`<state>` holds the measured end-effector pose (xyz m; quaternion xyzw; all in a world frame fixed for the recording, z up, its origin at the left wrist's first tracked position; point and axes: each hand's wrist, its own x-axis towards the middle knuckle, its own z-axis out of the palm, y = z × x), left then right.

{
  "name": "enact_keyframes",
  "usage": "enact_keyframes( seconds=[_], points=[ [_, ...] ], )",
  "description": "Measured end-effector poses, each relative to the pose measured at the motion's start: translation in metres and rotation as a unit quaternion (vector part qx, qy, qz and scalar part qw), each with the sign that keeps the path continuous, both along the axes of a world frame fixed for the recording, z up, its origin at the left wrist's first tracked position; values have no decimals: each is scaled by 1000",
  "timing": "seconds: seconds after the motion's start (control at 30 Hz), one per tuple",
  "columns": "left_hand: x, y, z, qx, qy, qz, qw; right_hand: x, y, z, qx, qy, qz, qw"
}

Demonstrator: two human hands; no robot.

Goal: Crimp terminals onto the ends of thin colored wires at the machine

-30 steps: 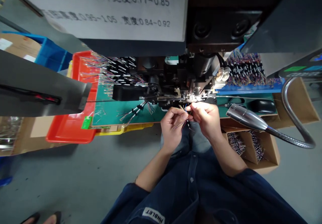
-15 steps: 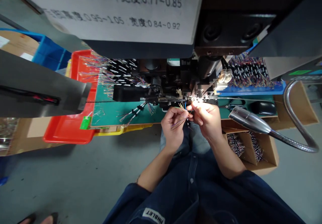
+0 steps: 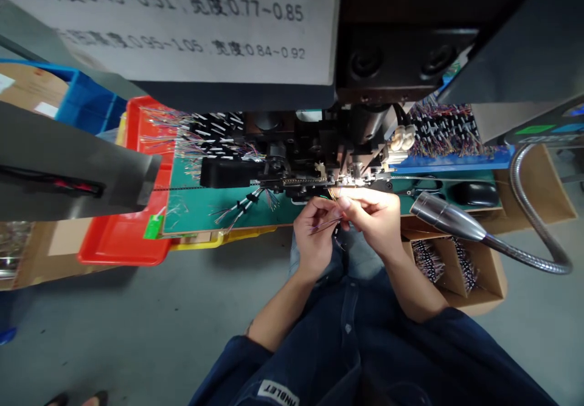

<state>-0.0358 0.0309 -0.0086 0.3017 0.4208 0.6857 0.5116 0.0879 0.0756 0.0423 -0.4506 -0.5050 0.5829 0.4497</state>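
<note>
Both hands meet just in front of the crimping machine [image 3: 319,150], under its bright work light. My left hand [image 3: 314,229] is closed on a multi-wire cable [image 3: 325,227], whose thin coloured wires fan out past the fingers. My right hand [image 3: 374,217] pinches at wire ends of the same cable, its fingertips close below the lit crimping spot [image 3: 353,181]. The fingers hide most of the cable. A strip of terminals [image 3: 182,188] runs in from the left to the machine. To the left of my hands, a few cables [image 3: 249,204] with splayed wires lie on the green mat [image 3: 292,211].
A red tray [image 3: 123,245] stands at the left, with piles of cables [image 3: 210,135] behind. A flexible metal lamp [image 3: 449,217] reaches in from the right. Below it is a cardboard box [image 3: 490,278] holding bundles. More cables fill a blue tray [image 3: 456,161] at back right.
The view has shifted slightly to the right. My right fingers have drawn a little down from the lit spot, and wires at the fingertips have changed position. Both hands keep their hold.
</note>
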Motion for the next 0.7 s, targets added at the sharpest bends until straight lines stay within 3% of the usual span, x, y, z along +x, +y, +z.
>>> enact_keyframes(
  seconds=[0.17,0.47,0.7],
  points=[
    [4,-1,-5,-14,-5,-2,1000,1,-2,2,40,-18,-22,999],
    [10,0,-4,-30,8,8,999,1,4,-16,-95,83,-7,992],
    [10,3,-2,-18,6,27,999,-3,6,-12,-110,120,-15,987]
  ],
)
